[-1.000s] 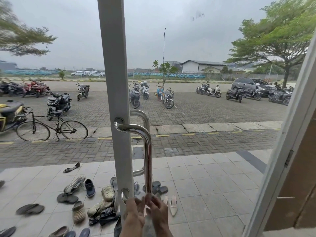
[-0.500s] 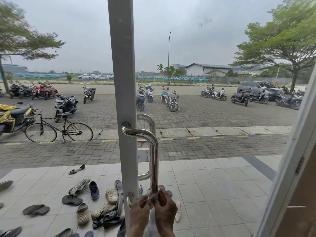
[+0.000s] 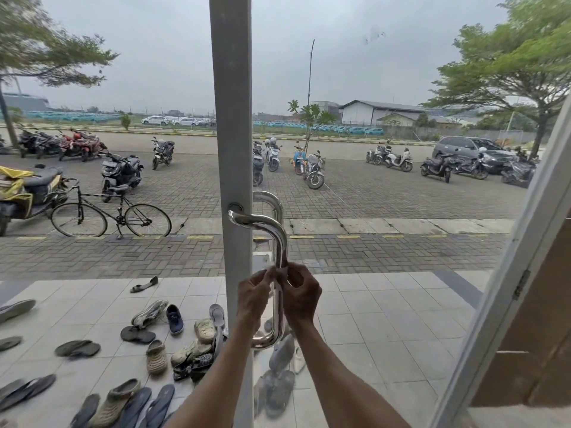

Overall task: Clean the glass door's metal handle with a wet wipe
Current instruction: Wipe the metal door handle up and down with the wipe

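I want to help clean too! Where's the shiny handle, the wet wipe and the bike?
metal handle [image 3: 256,220]: head view, on its top arm.
wet wipe [image 3: 279,273]: head view, the white bit round the bar.
bicycle [image 3: 118,189]: head view, on its saddle.

The pale tiled floor [image 3: 386,319] bears scattered sandals [image 3: 77,349], clogs [image 3: 156,356] and a blue shoe [image 3: 175,319].

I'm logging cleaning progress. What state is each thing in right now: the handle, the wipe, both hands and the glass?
metal handle: fixed to the door's stile, shiny, held midway up its upright bar.
wet wipe: bunched against the bar, mostly hidden by fingers.
left hand: pinches the wipe at the bar.
right hand: pinches the wipe from the other side.
glass: smudged near its top.
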Available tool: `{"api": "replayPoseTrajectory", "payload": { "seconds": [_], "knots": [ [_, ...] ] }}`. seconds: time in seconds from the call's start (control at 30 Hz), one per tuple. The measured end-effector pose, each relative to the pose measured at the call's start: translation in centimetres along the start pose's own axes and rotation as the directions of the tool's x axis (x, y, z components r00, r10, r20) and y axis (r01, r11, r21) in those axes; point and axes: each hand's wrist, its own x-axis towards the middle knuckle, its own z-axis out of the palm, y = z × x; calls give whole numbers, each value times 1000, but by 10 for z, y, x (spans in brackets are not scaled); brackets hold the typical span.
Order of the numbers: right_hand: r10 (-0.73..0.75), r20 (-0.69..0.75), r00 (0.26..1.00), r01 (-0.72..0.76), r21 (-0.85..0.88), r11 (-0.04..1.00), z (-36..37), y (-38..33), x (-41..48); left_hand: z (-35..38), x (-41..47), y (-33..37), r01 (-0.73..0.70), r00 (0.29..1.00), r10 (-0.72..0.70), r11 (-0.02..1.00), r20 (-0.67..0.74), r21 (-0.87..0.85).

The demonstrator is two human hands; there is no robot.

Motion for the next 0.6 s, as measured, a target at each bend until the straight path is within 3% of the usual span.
{"api": "replayPoseTrajectory", "payload": {
  "seconds": [0.17,0.37,0.5,0.6],
  "knots": [
    [-102,-7,995,102,-15,995,7,-35,27,10,13,44,-98,995,98,995,-3,-37],
    [-206,19,978,207,-159,965,18,-66,47,8,14,65,-97,995,93,985,-37,-139],
    [-386,228,894,443,-316,839,23,-86,61,1,15,79,-111,990,92,974,-104,-198],
    [-386,429,817,556,-408,724,30,-103,72,-6,21,88,-130,981,86,956,-174,-261]
  ]
}}
